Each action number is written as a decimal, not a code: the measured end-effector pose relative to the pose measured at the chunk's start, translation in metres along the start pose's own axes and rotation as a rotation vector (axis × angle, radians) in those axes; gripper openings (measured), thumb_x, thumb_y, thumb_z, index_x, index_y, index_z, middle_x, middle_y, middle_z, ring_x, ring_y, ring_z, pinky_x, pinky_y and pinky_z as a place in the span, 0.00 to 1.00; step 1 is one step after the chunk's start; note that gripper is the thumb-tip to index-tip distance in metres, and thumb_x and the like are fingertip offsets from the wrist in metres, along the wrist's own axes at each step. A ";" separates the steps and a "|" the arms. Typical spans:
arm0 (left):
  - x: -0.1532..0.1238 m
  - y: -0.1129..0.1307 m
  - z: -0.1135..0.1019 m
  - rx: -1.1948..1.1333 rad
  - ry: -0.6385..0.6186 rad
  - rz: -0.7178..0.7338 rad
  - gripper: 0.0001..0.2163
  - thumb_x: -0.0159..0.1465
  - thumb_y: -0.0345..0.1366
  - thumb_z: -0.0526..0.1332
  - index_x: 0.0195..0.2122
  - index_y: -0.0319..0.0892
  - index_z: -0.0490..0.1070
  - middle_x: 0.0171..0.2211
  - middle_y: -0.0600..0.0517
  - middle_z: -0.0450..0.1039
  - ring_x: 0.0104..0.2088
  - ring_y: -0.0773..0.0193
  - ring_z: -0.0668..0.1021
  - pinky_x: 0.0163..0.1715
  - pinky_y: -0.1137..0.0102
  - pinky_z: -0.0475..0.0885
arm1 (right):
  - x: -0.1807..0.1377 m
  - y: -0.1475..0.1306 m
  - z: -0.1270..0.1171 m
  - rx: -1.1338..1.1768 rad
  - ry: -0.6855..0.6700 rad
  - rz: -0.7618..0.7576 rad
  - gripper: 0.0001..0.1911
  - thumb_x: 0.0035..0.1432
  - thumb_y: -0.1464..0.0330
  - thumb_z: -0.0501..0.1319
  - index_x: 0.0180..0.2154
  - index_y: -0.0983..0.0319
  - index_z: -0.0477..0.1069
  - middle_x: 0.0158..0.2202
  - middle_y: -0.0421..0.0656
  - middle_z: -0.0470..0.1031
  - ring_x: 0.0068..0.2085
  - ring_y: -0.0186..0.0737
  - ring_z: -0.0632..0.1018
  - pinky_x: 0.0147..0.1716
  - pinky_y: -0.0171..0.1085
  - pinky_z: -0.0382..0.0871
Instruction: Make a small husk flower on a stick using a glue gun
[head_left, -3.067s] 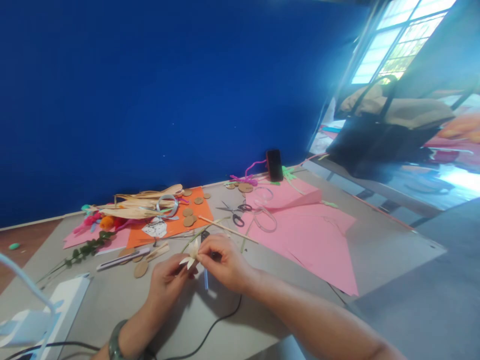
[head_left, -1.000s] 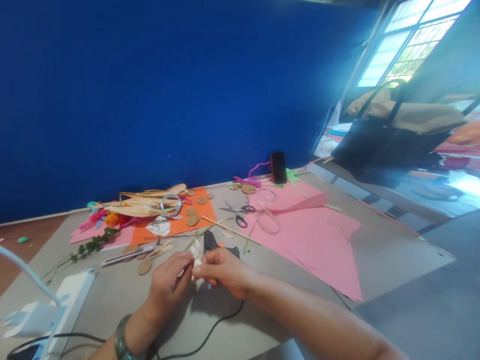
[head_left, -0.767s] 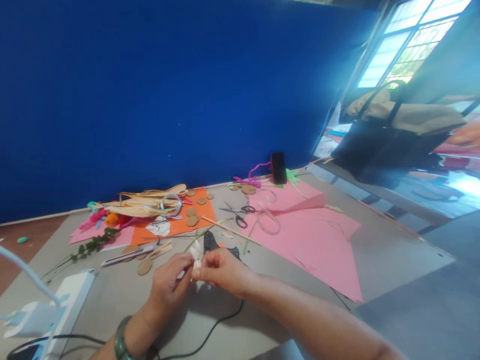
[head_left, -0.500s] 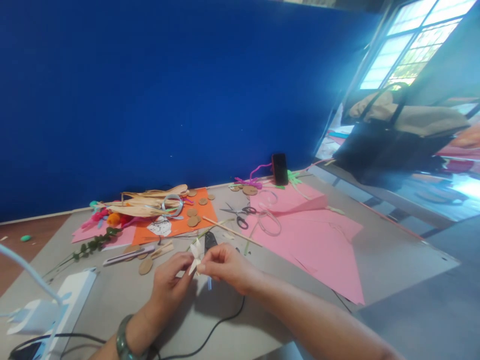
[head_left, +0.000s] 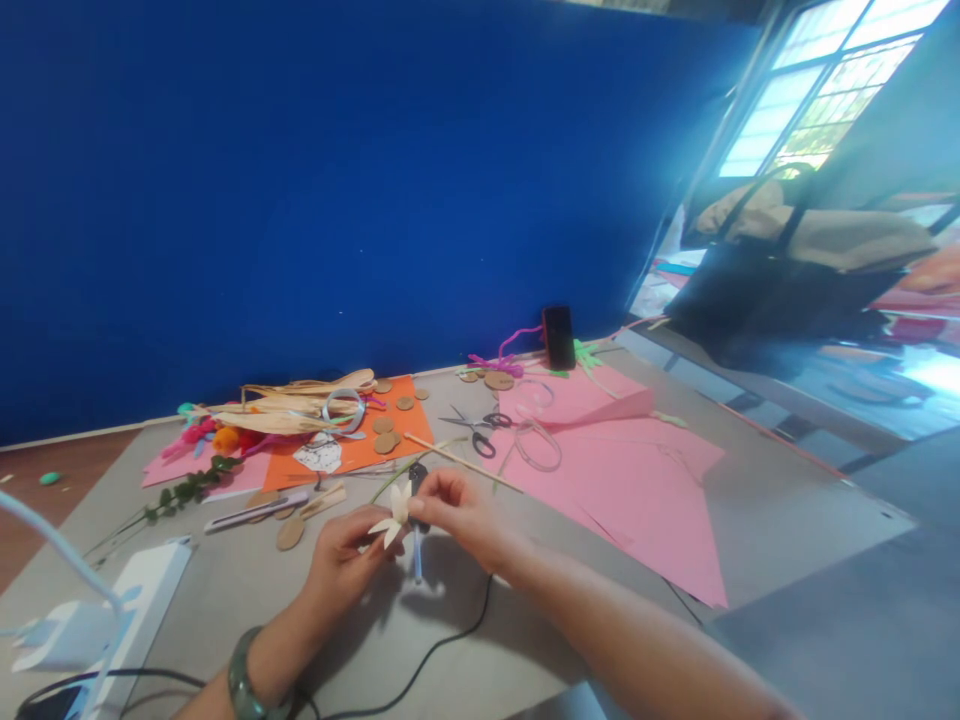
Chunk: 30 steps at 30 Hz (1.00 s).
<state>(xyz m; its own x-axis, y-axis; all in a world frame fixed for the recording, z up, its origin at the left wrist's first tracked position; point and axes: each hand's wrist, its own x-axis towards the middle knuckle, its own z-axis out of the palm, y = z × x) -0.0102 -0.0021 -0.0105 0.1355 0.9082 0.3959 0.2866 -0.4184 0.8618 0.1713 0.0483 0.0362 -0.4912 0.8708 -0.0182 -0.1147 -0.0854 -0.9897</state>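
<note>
A small cream flower (head_left: 399, 508) with several pointed petals is held up above the table. My left hand (head_left: 346, 555), with a dark bangle at the wrist, is closed on its base from the left. From the right, my right hand (head_left: 466, 515) pinches the edge of a petal between thumb and finger. Just behind the fingers lies a black glue gun (head_left: 418, 473), partly hidden, with a clear glue stick (head_left: 418, 555) pointing towards me. A thin wooden stick (head_left: 465, 462) and a green stem (head_left: 391, 477) lie beyond my hands.
Scissors (head_left: 480, 432) lie open beside pink paper (head_left: 622, 470). To the left are a utility knife (head_left: 255, 512), wooden discs (head_left: 291, 533), a leafy sprig (head_left: 187, 490) and dried husk strips (head_left: 300, 400) near orange paper (head_left: 360, 458). A white power strip (head_left: 150, 610) stands front left; a phone (head_left: 559, 338) leans at the back.
The flower has turned so its petals spread towards me, and it has shifted slightly right. My right fingers have moved up a little along it; more of the glue stick shows.
</note>
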 end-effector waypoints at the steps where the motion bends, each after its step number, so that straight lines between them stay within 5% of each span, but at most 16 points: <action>1: 0.000 0.000 0.000 -0.028 -0.030 -0.023 0.11 0.63 0.35 0.59 0.26 0.40 0.75 0.25 0.49 0.75 0.28 0.63 0.76 0.29 0.72 0.70 | 0.001 0.000 -0.002 0.011 0.039 -0.025 0.22 0.43 0.54 0.71 0.27 0.63 0.67 0.21 0.34 0.65 0.23 0.28 0.63 0.24 0.30 0.55; 4: 0.001 0.004 0.002 -0.064 -0.129 -0.065 0.11 0.63 0.36 0.59 0.27 0.39 0.76 0.26 0.48 0.75 0.28 0.63 0.76 0.30 0.71 0.69 | 0.002 -0.001 -0.006 0.021 0.017 -0.044 0.24 0.40 0.55 0.73 0.33 0.63 0.69 0.23 0.33 0.64 0.24 0.28 0.63 0.24 0.30 0.55; 8: 0.003 0.012 0.007 -0.060 -0.238 -0.101 0.12 0.63 0.39 0.60 0.27 0.38 0.76 0.24 0.48 0.74 0.27 0.63 0.74 0.29 0.71 0.67 | -0.001 -0.004 -0.008 -0.036 -0.192 -0.010 0.20 0.43 0.57 0.72 0.33 0.64 0.73 0.26 0.36 0.68 0.26 0.30 0.67 0.26 0.31 0.59; 17: 0.003 0.025 0.009 -0.103 -0.295 -0.131 0.17 0.62 0.43 0.59 0.21 0.37 0.73 0.18 0.51 0.68 0.22 0.67 0.68 0.24 0.73 0.62 | -0.002 -0.006 -0.015 -0.277 -0.404 -0.127 0.11 0.48 0.62 0.70 0.28 0.63 0.77 0.33 0.40 0.69 0.35 0.34 0.72 0.37 0.34 0.65; 30: 0.002 0.017 0.007 -0.068 -0.263 -0.115 0.10 0.61 0.38 0.61 0.28 0.38 0.77 0.25 0.48 0.74 0.28 0.63 0.74 0.32 0.70 0.67 | -0.002 -0.001 -0.005 0.007 -0.266 0.039 0.10 0.48 0.66 0.67 0.25 0.64 0.68 0.23 0.37 0.69 0.26 0.31 0.70 0.26 0.31 0.62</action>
<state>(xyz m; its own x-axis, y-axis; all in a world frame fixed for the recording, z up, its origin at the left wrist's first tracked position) 0.0022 -0.0072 0.0031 0.3495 0.9139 0.2064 0.2512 -0.3036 0.9191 0.1767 0.0492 0.0366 -0.7051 0.7089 -0.0176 -0.0966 -0.1205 -0.9880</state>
